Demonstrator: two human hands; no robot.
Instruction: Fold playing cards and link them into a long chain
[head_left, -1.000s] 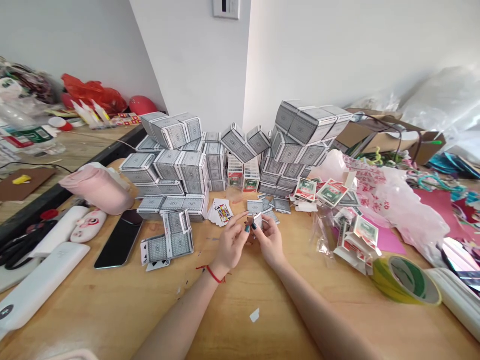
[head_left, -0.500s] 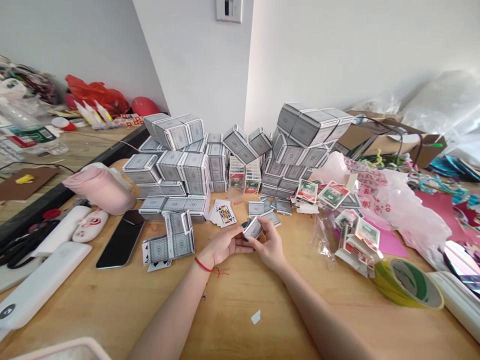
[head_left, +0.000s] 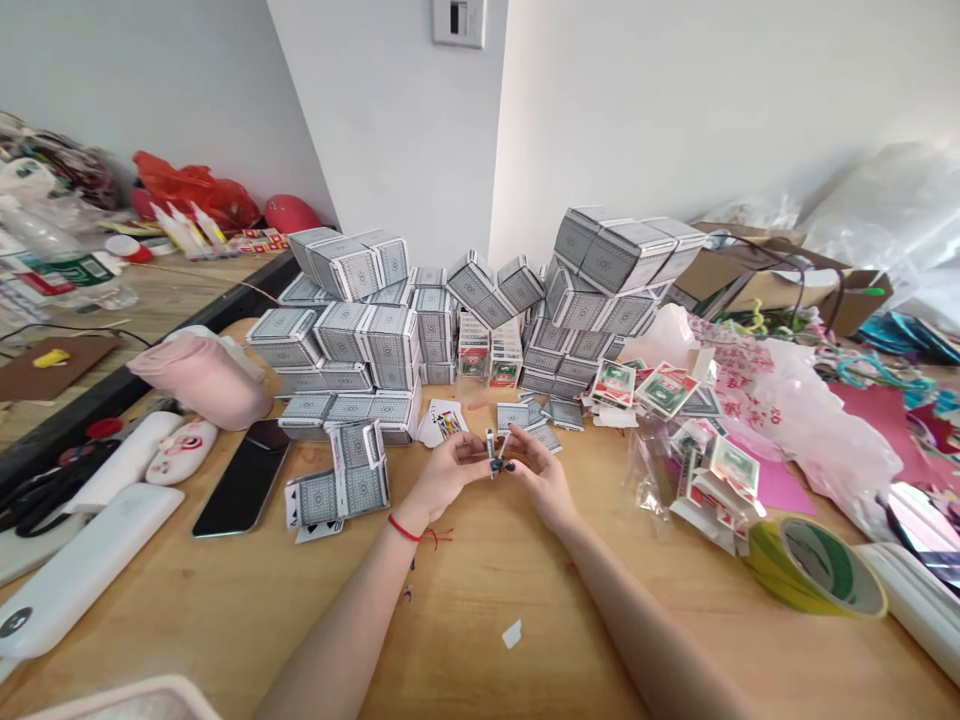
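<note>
In the middle, my left hand (head_left: 450, 478) pinches a playing card (head_left: 491, 445) seen nearly edge-on. Close beside it, my right hand (head_left: 541, 480) is closed on a thin white-edged card piece (head_left: 504, 441). Whether the two pieces are one folded card or separate ones, I cannot tell. Fingertips and thumbs of both hands almost meet under them. Left of my hands lies a fanned pile of face-up cards (head_left: 441, 424), partly covered by my left fingers. Behind my right hand, several grey-backed cards (head_left: 514, 416) lie loose on the table (head_left: 480, 570).
Grey card-block stacks (head_left: 345, 412) rise left, with more stacks (head_left: 577, 300) at right. An L-shaped card piece (head_left: 337, 490) and a phone (head_left: 241, 480) lie left. Right are card boxes (head_left: 724, 490), yellow tape (head_left: 817, 568) and a plastic bag (head_left: 787, 400). A paper scrap (head_left: 512, 634) lies in front.
The card in my hands has turned from showing its patterned back to standing nearly edge-on. My left fingers have risen and now overlap the face-up pile.
</note>
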